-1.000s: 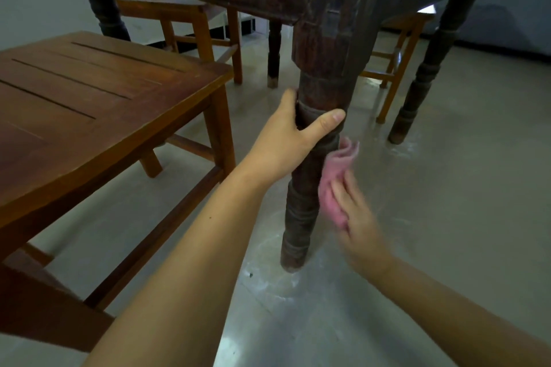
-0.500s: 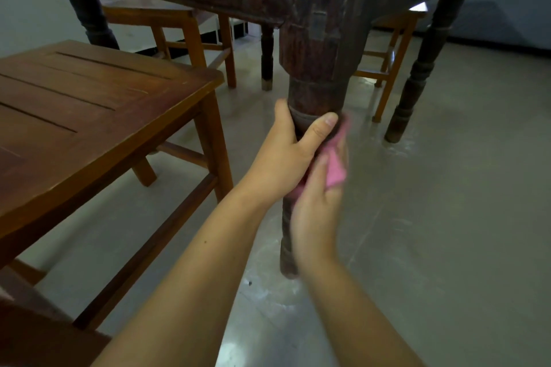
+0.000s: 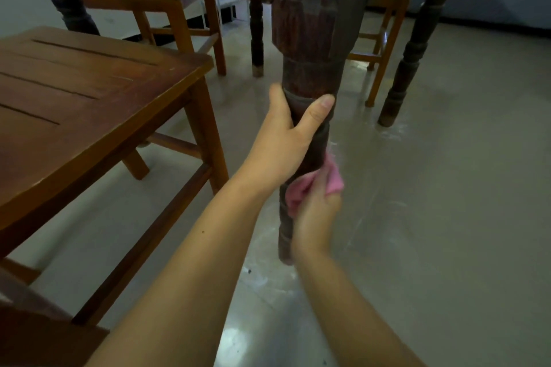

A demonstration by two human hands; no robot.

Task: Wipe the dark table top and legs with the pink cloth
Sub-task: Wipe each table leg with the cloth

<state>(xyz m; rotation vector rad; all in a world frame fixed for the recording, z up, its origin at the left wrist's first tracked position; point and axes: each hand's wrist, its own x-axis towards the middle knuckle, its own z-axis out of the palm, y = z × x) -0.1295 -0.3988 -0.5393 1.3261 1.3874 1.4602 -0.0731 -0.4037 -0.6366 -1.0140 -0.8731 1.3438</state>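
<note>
Turned dark table leg [image 3: 307, 74] gripped by left hand [image 3: 283, 143], pink cloth [image 3: 301, 191] held against it in curled right hand [image 3: 316, 214], grey glossy floor [image 3: 447, 217] marked with pale dusty smears, brown slatted stool [image 3: 89, 92] stood beside.

Near leg: the dark turned table leg [image 3: 307, 74] stands on the grey floor [image 3: 447, 217], just under the table's corner.
Left hand: the left hand [image 3: 286, 140] wraps the leg high up, thumb on the right side, fingers hidden behind.
Right hand: the right hand [image 3: 316, 214] presses the pink cloth [image 3: 301, 188] against the leg, just below the left hand's grip.
Left side: a brown wooden chair [image 3: 89, 92] stands beside the leg.
Behind: other dark legs and light wooden stools.
</note>
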